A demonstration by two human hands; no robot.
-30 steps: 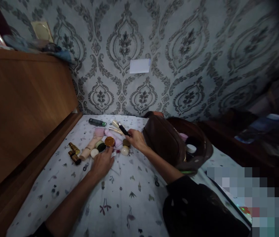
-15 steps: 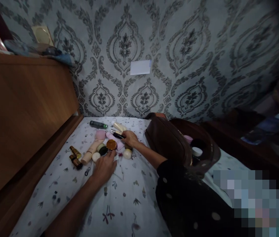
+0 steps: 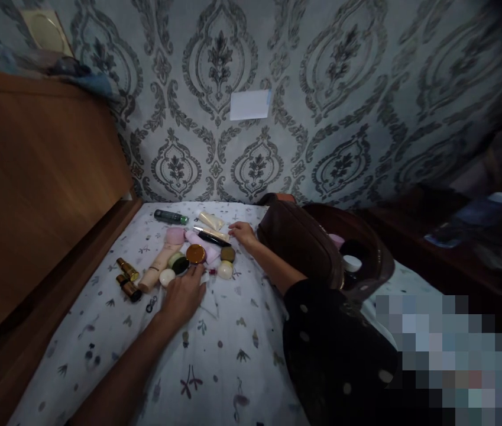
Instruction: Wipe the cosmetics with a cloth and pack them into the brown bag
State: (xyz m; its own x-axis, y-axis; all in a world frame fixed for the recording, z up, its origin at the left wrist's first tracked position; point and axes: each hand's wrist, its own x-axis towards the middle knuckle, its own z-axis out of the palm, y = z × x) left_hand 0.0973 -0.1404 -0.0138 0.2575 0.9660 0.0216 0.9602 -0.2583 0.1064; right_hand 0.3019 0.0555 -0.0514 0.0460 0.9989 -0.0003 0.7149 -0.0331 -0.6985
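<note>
My left hand [image 3: 185,296] lies on the bedspread with its fingers stretched towards an amber-lidded jar [image 3: 196,254]; nothing shows in its grasp. A green-and-black jar [image 3: 178,262] and a small white jar [image 3: 167,277] sit beside it. Just past the end of a black cosmetic tube [image 3: 214,239], my right hand [image 3: 242,234] hovers with fingers apart and holds nothing I can see. A slim beige tube [image 3: 211,232] lies alongside the black one. Near them are a cream squeeze tube [image 3: 211,220], a dark olive-lidded jar [image 3: 227,254] and a cream jar [image 3: 225,270].
An open brown handbag [image 3: 297,236] stands to the right, with a white-lidded container [image 3: 352,263] inside. Farther left lie a peach bottle [image 3: 155,273], a dark green bottle [image 3: 171,216] and two gold-and-dark bottles [image 3: 129,286]. A wooden cabinet [image 3: 47,195] borders the bed.
My right hand has let go of the black tube and drawn back right; the tube now lies by the beige one. My left hand stays near the jars. The view has tilted down slightly.
</note>
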